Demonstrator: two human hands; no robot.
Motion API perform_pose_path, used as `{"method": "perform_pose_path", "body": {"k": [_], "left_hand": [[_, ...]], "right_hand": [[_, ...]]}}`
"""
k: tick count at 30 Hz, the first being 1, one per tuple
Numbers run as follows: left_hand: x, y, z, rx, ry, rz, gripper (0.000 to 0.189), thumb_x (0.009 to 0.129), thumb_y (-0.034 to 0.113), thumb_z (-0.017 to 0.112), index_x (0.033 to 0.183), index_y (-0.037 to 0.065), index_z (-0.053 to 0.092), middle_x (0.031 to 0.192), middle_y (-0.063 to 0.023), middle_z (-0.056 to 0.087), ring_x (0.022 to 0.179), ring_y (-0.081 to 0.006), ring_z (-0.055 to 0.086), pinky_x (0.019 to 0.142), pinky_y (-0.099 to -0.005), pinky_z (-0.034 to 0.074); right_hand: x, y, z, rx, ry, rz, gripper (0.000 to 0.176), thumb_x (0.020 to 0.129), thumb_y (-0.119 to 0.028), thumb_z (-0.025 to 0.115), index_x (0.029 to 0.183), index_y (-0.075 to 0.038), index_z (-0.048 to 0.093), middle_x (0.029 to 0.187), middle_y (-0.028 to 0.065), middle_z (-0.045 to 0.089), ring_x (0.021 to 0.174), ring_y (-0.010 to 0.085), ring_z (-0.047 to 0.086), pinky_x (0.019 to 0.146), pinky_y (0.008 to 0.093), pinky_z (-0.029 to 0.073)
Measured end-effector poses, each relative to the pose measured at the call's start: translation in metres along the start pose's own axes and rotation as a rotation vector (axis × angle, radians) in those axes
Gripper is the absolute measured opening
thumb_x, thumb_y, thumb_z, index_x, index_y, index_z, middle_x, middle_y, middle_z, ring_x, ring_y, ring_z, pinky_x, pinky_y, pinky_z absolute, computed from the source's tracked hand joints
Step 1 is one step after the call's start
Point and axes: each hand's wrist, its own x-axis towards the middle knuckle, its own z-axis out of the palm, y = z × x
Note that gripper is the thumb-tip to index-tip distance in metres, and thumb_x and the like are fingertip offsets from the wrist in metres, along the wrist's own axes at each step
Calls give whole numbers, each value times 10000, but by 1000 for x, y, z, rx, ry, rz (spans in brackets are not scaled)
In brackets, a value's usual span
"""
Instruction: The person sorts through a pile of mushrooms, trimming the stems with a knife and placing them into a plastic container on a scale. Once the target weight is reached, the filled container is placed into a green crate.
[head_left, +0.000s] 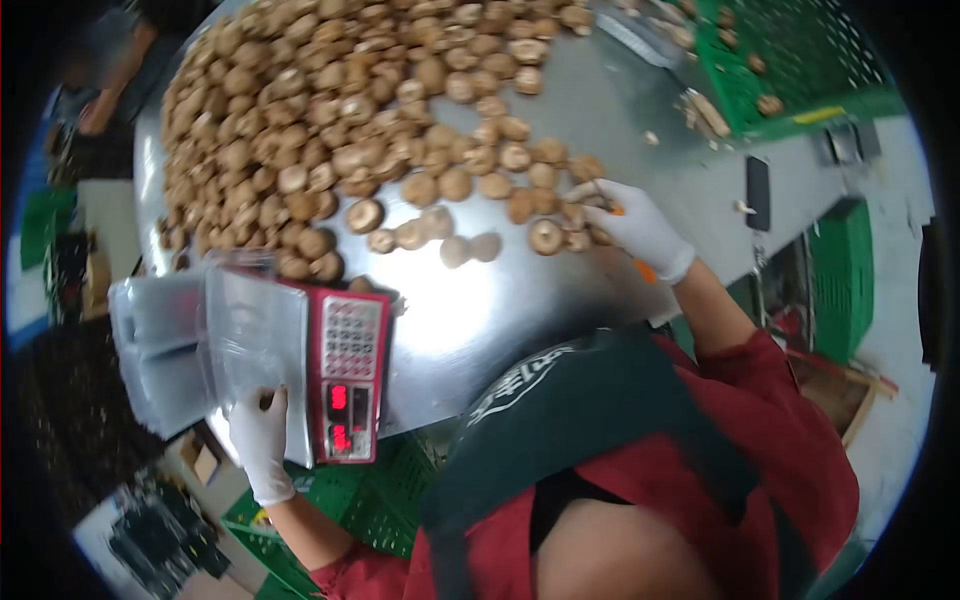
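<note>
Right hand (640, 232), right of centre, curled closed round orange-handled tool (617, 209); mushrooms (546, 236) just left, nearer it than left hand (258, 445), lower left, part-curled at clear trays (255, 340), grip unclear.

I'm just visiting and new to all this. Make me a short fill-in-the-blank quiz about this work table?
The left hand and right hand wear ____ gloves.
The large brown heap on the metal table consists of ____.
The scale is nearer the ____ hand.
The perforated crate at upper right is coloured ____.

Missing words: white; mushrooms; left; green.
</note>
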Motion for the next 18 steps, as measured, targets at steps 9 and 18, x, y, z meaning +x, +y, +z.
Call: {"method": "perform_pose_path", "body": {"k": [9,18], "left_hand": [[12,-44,26,-574,145,71,480,1016,399,529,1270,-8,556,1011,-92,620,884,-194,563,771,-320,448],[7,122,32,-382,499,502,369,893,44,614,1257,1,570,1306,-168,564,1250,-335,506,1093,-436,359]], "right_hand": [[-10,29,-31,-276,220,-141,246,928,-100,602,1154,-16,652,980,56,704,852,112,645,746,267,521],[77,-7,69,-892,133,-405,264,851,-244,634,1036,-56,644,943,137,679,838,333,673,750,416,542]]}}
